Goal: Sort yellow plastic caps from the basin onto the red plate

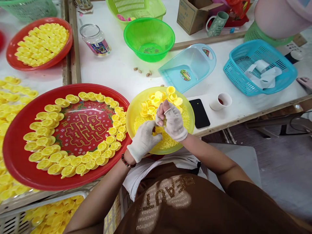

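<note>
Both hands wear white gloves and meet over a yellow bowl (130,120). It holds yellow granules (170,143) and a heap of small yellow cups (157,98). My left hand (145,138) is at the bowl's near left side, its fingers curled round a small yellow piece (159,129) that is partly hidden. Closed, with bare fingertips pressed together, my right hand (172,120) is just right of it; what it holds, if anything, is hidden. On the left, a large red tray (16,165) carries rows of yellow cup pieces (56,157) around its patterned middle.
Behind the bowl are a green basin (149,37), a clear blue scoop (195,65) and a glass jar (96,40). To the right lie a black phone (200,113), a paper cup (220,101) and a blue basket (259,66). A red bowl (39,44) stands back left.
</note>
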Demonstrator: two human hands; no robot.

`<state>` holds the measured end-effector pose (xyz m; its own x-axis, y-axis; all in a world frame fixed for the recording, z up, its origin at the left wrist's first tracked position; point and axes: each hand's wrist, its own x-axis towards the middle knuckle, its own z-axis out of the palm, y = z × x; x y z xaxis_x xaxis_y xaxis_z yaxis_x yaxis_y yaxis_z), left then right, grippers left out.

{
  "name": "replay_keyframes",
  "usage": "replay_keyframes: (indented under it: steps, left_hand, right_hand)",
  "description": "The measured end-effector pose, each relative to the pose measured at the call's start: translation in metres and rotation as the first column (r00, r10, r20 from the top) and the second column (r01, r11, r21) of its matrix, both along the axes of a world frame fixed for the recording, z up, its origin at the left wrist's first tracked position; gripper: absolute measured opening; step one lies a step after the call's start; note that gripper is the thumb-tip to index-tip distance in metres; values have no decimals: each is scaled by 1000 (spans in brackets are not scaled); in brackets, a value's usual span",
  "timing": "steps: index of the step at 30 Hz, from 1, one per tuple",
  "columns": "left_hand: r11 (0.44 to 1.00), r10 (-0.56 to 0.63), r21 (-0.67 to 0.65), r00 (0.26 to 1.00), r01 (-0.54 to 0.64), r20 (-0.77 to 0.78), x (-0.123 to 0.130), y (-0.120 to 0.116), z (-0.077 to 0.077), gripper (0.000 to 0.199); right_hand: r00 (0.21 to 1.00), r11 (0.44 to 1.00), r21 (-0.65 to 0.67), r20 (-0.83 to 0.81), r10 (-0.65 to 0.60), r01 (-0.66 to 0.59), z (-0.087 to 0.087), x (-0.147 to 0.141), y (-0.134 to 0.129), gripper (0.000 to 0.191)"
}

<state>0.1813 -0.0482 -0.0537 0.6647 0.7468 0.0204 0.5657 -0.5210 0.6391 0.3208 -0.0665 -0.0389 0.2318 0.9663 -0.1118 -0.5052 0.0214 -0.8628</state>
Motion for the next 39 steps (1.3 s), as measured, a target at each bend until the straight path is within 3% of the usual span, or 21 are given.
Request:
replay_keyframes:
  steps: [4, 11, 14, 16, 18, 20, 22, 26, 30, 35, 39]
  left_hand:
    - [1000, 16, 6, 1000, -16, 24, 1, -2, -1, 12]
    - [1000, 4, 5, 1000, -4, -8, -3, -3, 1, 16]
    - [997, 43, 66, 999, -43, 8, -7, -5, 5, 21]
    - [988, 81, 128, 996, -83, 22, -9, -7, 7, 21]
    - [978, 101, 183, 995, -104, 23, -9, -10, 9, 20]
    - [969, 106, 220, 994, -108, 21, -9, -13, 10, 16]
    - [966, 107, 232, 994, -111, 30, -9, -15, 10, 12]
    - [977, 88, 187, 993, -102, 78, -15, -11, 9, 15]
    - [982, 109, 141, 989, -123, 99, -21, -5, 8, 22]
    - [983, 97, 152, 993, -106, 65, -16, -9, 8, 11]
    - [985, 116, 120, 992, -122, 53, -23, -5, 15, 14]
  right_hand:
    - [994, 1000, 23, 104, -12, 10, -5, -4, -1, 57]
    - [994, 1000, -16, 102, -24, 26, -1, 3, -4, 57]
    - [969, 999, -37, 245, 27, -19, -3, 14, -11, 49]
    - [879, 994, -64, 465, 107, -87, -5, 21, -18, 39]
    - [723, 979, -124, 661, 203, -162, -7, 25, -23, 33]
    - [600, 954, -183, 745, 293, -238, -8, 28, -26, 32]
    - [561, 928, -204, 749, 353, -311, -9, 30, -27, 26]
    - [595, 893, -198, 684, 422, -405, -10, 38, -28, 17]
    - [596, 929, -155, 729, 337, -335, -12, 41, -30, 14]
    - [551, 940, -160, 776, 308, -300, -13, 31, -27, 20]
    - [662, 903, -199, 623, 416, -380, -12, 32, -27, 12]
